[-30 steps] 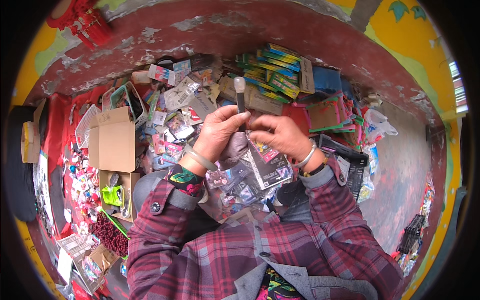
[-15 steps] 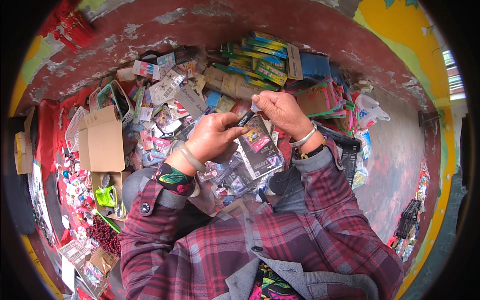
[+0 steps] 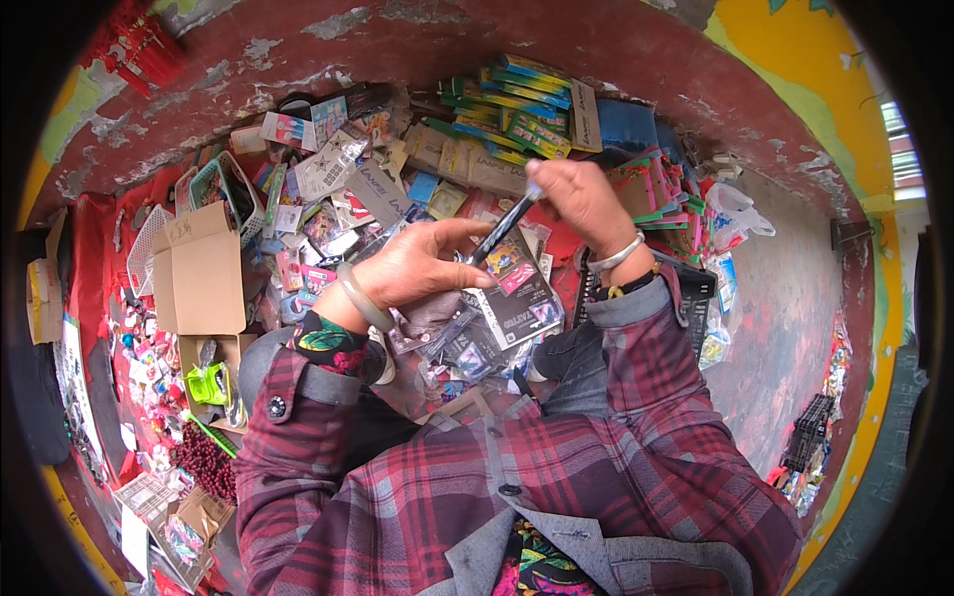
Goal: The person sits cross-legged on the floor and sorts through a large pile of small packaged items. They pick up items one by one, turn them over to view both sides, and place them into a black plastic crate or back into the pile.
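A slim black pen-like stick [image 3: 505,226] with pale markings runs slantwise between my hands. My left hand [image 3: 422,263] pinches its lower end between thumb and fingers. At its upper end, my right hand [image 3: 584,204] is closed on a whitish tip, slightly blurred; I cannot tell whether that is a cap or clear wrapping. Below the hands lies a flat black package [image 3: 527,308] with a coloured picture. Small plastic-wrapped packets [image 3: 472,353] are heaped beside it, between my knees.
An open cardboard box [image 3: 204,283] stands left, near white and green baskets [image 3: 224,189]. Stacked green-yellow packs [image 3: 522,114] lie by the red wall. To the right are framed boards [image 3: 651,204], a black crate [image 3: 691,288] and a white plastic bag [image 3: 735,214].
My right hand has moved up and right, away from my left. More of the black stick now shows between them, and my left fingers have spread a little.
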Demonstrator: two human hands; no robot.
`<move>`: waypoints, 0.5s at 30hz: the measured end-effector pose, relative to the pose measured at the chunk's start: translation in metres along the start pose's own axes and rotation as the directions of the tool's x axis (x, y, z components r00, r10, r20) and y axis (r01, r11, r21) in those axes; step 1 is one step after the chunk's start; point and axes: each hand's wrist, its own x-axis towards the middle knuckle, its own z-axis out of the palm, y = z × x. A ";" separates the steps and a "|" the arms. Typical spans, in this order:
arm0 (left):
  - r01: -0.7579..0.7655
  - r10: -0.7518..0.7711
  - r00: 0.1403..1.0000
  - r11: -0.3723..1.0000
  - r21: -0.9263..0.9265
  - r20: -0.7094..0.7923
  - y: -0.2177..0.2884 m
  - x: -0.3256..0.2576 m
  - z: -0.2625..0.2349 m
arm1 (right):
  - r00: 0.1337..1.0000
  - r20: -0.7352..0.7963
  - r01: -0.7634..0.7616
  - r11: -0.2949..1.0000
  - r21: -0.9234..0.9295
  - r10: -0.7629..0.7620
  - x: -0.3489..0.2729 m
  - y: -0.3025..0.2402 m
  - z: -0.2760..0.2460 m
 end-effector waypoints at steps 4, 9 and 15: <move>0.008 0.010 0.994 0.986 0.164 -0.108 0.012 -0.003 -0.009 | 0.950 -0.255 -0.057 0.899 0.434 0.183 0.007 0.014 -0.021; -0.170 0.098 0.947 0.961 -0.218 -0.306 -0.006 0.009 -0.002 | 0.952 -0.173 -0.088 0.771 0.631 0.251 0.002 0.030 0.002; -0.438 0.191 0.871 0.721 -0.537 -0.453 -0.002 0.021 0.004 | 0.967 0.119 -0.246 0.720 0.649 0.224 -0.020 0.027 0.061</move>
